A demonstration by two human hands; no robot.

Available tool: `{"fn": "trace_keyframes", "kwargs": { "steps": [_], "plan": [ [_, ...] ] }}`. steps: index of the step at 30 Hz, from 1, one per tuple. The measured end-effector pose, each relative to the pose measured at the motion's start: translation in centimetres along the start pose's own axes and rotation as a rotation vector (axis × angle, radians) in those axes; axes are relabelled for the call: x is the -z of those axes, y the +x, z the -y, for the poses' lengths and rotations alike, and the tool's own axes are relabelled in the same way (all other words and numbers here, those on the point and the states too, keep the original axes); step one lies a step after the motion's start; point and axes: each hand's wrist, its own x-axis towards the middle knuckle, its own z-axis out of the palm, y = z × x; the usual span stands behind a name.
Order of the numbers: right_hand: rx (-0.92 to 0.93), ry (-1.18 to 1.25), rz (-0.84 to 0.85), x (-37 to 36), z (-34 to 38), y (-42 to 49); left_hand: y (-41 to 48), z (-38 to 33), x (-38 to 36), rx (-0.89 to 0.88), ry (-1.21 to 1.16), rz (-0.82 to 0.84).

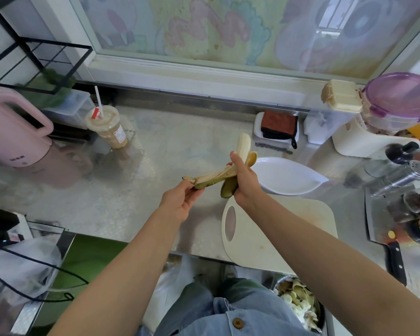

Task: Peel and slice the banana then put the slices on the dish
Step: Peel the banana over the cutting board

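Note:
My right hand (245, 180) grips a half-peeled banana (243, 143) above the counter, its pale flesh pointing up and away. My left hand (180, 202) pinches a long strip of peel (211, 177) and holds it out to the left. Another peel flap (228, 187) hangs below my right hand. The white leaf-shaped dish (289, 177) lies just right of the banana. A cream cutting board (277, 234) lies at the counter's near edge, under my right forearm. A cleaver (383, 229) with a black handle rests at the right.
A pink kettle (15, 134) and an iced drink cup (108, 127) stand at the left. Containers, jars and a shaker crowd the right side. A folded cloth (278, 124) sits behind the dish. A bowl of scraps (298, 304) is below the counter edge.

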Motion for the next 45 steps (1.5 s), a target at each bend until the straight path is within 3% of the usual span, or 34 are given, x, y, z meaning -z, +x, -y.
{"fn": "trace_keyframes", "kwargs": {
  "steps": [11, 18, 26, 30, 32, 34, 36, 38, 41, 43, 45],
  "plan": [
    [0.017, 0.351, -0.014, 0.2, 2.4, 1.0, 1.2, -0.6, 4.1, -0.003, 0.039, -0.115],
    [0.000, 0.431, -0.026, 1.6, 2.8, 1.2, 1.9, 0.1, 5.7, 0.010, 0.116, -0.143],
    [0.225, 0.410, -0.122, 3.4, 6.3, 0.9, 3.3, 0.6, 7.4, -0.050, 0.230, -0.247],
    [0.153, 0.273, -0.005, 3.6, 5.7, 0.7, 3.9, 1.4, 7.1, -0.150, 0.434, -0.229],
    [0.118, 0.154, 0.075, 3.3, 4.5, 0.2, 4.2, 1.5, 7.1, -0.239, 0.633, -0.323],
    [0.139, -0.106, 0.160, 3.2, 3.3, -0.2, 4.0, 1.2, 7.0, -0.327, 0.988, -0.485],
    [0.216, -0.406, 0.251, 3.1, 2.2, -0.8, 3.5, 0.7, 6.4, -0.461, 1.116, -0.542],
    [0.303, -0.712, 0.321, 3.0, 1.2, -1.0, 2.7, 0.1, 4.7, -0.543, 1.001, -0.329],
    [0.422, -1.078, 0.442, 2.4, -0.1, -1.4, 0.4, -0.4, 0.6, -0.293, 0.668, 0.127],
    [0.438, -1.166, 0.480, 2.1, -0.6, -2.0, -0.5, -0.3, -1.3, -0.195, 0.592, 0.239],
    [0.460, -1.182, 0.446, 2.0, -0.7, -2.4, -0.4, 0.3, -1.9, -0.176, 0.536, 0.218]
  ]
}}
